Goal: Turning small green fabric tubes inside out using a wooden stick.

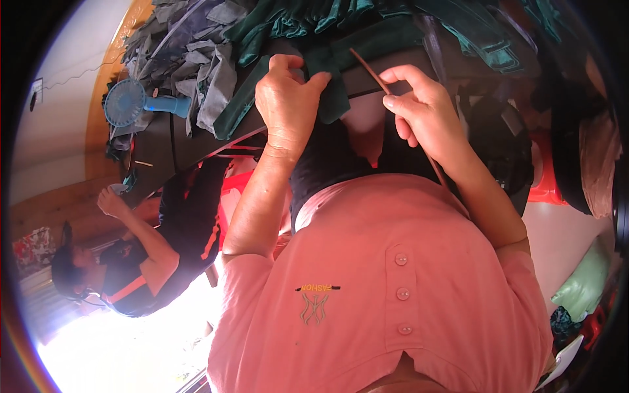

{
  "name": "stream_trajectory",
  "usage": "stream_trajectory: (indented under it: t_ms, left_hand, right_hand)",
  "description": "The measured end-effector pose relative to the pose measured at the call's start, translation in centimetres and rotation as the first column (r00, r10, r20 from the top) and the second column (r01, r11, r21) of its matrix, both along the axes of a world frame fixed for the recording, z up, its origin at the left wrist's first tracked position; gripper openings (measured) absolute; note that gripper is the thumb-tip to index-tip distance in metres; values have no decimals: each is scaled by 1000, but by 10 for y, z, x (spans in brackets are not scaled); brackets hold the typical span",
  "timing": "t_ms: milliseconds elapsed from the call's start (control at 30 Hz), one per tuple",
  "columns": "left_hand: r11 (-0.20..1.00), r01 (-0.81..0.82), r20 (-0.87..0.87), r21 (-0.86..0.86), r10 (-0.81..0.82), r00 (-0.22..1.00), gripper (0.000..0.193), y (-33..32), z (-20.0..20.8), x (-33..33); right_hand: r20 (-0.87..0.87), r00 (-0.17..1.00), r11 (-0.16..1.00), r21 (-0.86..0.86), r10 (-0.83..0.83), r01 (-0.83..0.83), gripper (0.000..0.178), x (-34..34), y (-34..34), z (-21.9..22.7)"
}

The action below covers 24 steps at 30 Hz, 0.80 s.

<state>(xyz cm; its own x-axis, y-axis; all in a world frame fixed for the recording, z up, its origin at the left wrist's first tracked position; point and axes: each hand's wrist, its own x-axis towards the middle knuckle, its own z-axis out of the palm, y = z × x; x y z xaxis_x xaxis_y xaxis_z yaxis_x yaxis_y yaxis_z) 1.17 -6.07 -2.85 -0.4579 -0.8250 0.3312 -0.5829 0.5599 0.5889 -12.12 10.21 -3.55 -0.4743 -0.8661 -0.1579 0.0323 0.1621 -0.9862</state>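
At the table's near edge my left hand [283, 98] is closed on a dark green velvety fabric piece [335, 98], whose end hangs over the edge between my hands. Its fingertips are partly hidden behind the hand. My right hand [422, 108] pinches a thin brown stick [368, 70] between thumb and forefinger. The stick slants, its upper end pointing at the fabric and its lower part running along my forearm. Beside my left hand, another green strip [242, 108] lies on the table.
Grey fabric pieces [213, 78] are heaped at the left, near a blue handheld fan [126, 103]. More green fabric [288, 19] lies across the back of the dark table [187, 145]. On the left sits another person [147, 262], one hand at the table. A red stool [545, 171] stands right.
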Motion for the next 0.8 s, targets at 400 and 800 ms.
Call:
stream_trajectory:
  t_ms: [400, 800]
  left_hand:
    - [997, 70, 234, -26, -62, 970, 45, 5, 8, 10]
    - [666, 482, 226, -570, -437, 871, 17, -15, 34, 5]
  right_hand:
    - [-572, 820, 998, 66, 37, 2, 40, -5, -2, -2]
    - [-502, 863, 997, 71, 49, -16, 39, -7, -2, 0]
